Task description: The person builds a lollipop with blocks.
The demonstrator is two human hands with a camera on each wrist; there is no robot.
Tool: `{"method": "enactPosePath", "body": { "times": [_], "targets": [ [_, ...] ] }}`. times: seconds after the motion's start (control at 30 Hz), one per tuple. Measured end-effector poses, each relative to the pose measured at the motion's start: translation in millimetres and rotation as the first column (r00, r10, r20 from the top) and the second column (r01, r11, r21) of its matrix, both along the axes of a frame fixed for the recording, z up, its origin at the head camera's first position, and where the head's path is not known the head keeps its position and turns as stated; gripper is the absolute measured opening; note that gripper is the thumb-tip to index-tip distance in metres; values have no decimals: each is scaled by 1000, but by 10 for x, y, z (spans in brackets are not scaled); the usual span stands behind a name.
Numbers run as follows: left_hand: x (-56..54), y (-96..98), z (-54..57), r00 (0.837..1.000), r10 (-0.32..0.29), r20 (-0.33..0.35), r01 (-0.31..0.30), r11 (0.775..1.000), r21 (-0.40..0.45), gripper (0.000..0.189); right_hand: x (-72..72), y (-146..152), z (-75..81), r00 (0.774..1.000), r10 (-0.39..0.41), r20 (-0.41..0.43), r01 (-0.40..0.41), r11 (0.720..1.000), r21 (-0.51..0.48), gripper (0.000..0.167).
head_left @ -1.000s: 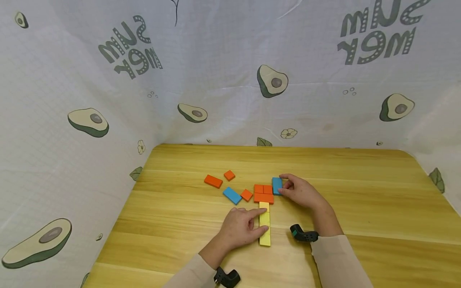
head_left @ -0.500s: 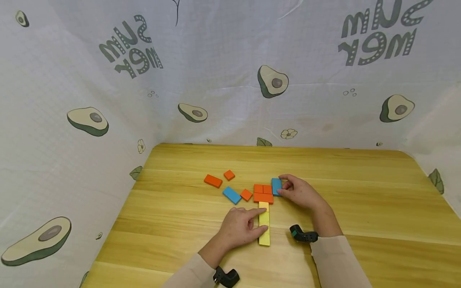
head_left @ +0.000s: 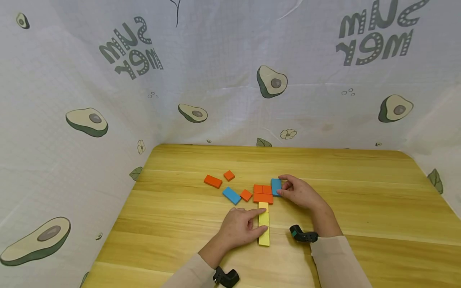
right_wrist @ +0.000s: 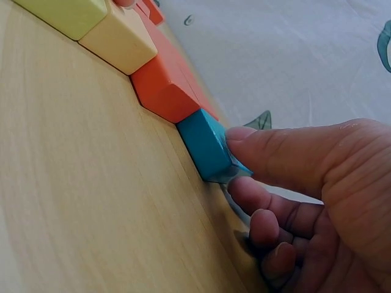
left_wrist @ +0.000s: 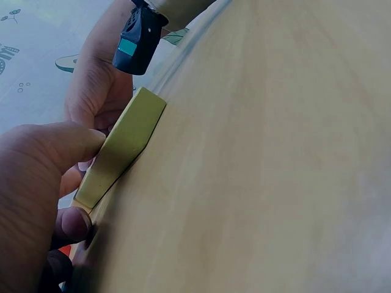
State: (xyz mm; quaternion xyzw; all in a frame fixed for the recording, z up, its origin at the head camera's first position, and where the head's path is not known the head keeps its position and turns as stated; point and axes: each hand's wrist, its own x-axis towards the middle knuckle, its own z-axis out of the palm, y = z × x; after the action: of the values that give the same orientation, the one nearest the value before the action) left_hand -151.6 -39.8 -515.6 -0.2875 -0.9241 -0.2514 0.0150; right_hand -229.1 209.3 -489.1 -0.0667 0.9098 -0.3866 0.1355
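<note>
My right hand (head_left: 300, 194) holds a blue rectangular block (head_left: 276, 187) by its thumb and index finger, at its near and far ends. In the right wrist view the blue block (right_wrist: 208, 146) sits flush against an orange block (right_wrist: 168, 85), with the thumb on its upper edge. Two small orange squares (head_left: 262, 189) lie behind the long orange block (head_left: 263, 198). My left hand (head_left: 237, 227) rests beside the yellow column, index fingertip on the small pale-yellow block (head_left: 263, 206) and thumb on the long yellow block (left_wrist: 122, 146). Its other fingers are tucked under.
Left of the joined blocks lie a blue block (head_left: 232, 195), an orange square (head_left: 246, 195), another orange square (head_left: 229, 175) and an orange rectangle (head_left: 213, 181). The wooden table (head_left: 353, 180) meets a white printed curtain (head_left: 230, 80) at the back.
The blue block under my right hand has shifted very slightly toward me and left along the orange blocks. My left hand stays in place.
</note>
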Motion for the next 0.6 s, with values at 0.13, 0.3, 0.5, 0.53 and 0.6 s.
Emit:
{"method": "enactPosePath", "body": {
  "times": [0.13, 0.3, 0.5, 0.53, 0.6],
  "targets": [
    [4, -10, -14, 1000, 0, 0, 0, 1000, 27, 45, 3, 0, -4, 1000, -6, 4, 6, 1000, 7, 53],
    [-20, -50, -21, 994, -8, 113, -16, 978, 207, 43, 5, -1, -4, 1000, -14, 8, 14, 1000, -8, 54],
    [-128, -195, 27, 983, 150, 107, -175, 937, 301, 44, 17, 5, -3, 1000, -14, 8, 14, 1000, -6, 54],
    [-152, -225, 32, 973, 216, 77, -228, 936, 267, 45, 18, 6, -3, 1000, -10, 6, 10, 1000, -5, 54],
    [-193, -284, 45, 939, 342, 39, -343, 919, 194, 50, 19, 8, 2, 1000, -12, 6, 13, 1000, -7, 54]
  ]
}}
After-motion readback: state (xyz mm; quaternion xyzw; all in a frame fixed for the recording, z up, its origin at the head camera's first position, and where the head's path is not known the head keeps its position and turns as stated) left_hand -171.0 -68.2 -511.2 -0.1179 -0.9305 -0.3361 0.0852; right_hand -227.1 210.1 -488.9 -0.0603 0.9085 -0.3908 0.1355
